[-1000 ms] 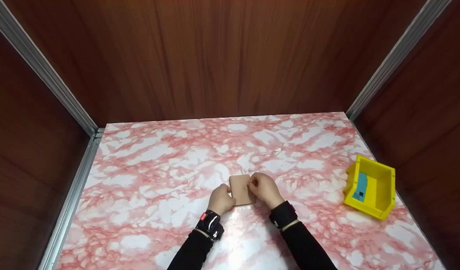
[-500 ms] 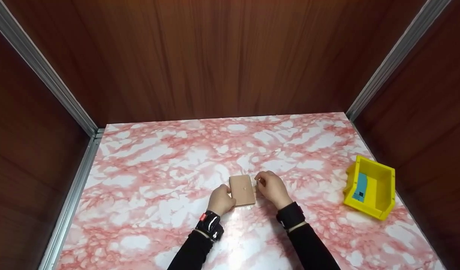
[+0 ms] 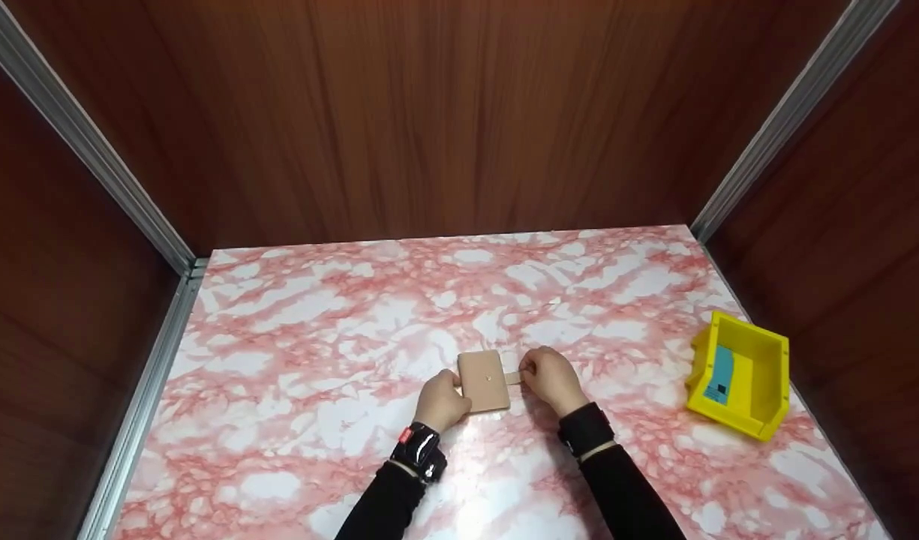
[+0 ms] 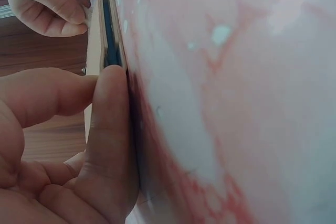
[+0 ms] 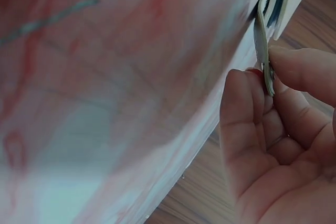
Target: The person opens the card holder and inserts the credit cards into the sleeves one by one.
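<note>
Thin grips both sides, I'm kinda nervous
Head view on my feed: tan case (image 3: 482,386) at lower centre, left hand (image 3: 442,400) gripping its left edge, right hand (image 3: 553,377) pinching the strap (image 3: 513,378); a hard tug could drag the lot. Left wrist: the grip at lower left only takes the edge, so the case might pivot. Right wrist: fingertips hold just the strap's end, upper right, so it could slip free.
</note>
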A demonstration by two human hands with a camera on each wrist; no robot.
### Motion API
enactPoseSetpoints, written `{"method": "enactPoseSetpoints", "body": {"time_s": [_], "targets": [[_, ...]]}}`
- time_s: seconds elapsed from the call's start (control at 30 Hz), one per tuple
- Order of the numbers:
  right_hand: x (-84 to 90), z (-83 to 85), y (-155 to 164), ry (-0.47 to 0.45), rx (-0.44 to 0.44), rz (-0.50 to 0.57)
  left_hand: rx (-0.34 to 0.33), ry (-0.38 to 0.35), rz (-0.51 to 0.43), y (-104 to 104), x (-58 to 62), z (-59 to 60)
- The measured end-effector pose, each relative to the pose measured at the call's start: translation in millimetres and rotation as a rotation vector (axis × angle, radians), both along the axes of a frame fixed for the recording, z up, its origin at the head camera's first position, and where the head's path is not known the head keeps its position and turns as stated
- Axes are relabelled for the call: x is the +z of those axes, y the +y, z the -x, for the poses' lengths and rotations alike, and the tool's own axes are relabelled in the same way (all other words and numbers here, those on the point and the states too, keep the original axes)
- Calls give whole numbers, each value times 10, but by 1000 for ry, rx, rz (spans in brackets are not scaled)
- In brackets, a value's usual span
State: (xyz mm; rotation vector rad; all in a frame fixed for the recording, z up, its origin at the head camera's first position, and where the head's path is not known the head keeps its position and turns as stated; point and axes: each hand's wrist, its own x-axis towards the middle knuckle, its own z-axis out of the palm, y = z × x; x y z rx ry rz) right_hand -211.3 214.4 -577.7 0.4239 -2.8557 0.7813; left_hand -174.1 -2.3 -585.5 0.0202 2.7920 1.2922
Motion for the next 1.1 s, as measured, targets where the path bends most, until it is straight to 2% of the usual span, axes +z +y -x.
{"method": "enactPoseSetpoints", "body": {"time_s": [0.63, 0.9, 1.0, 1.1], "targets": [[14, 21, -56, -68, -67, -84, 1, -3, -10, 1, 6, -17], [11, 21, -69, -65, -72, -83, -2, 23, 43, -14, 66, -22], [11, 17, -69, -60, -71, -83, 20, 54, 77, 18, 113, -3], [10, 15, -65, -58, -72, -84, 18, 137, 118, 97, 159, 18]]}}
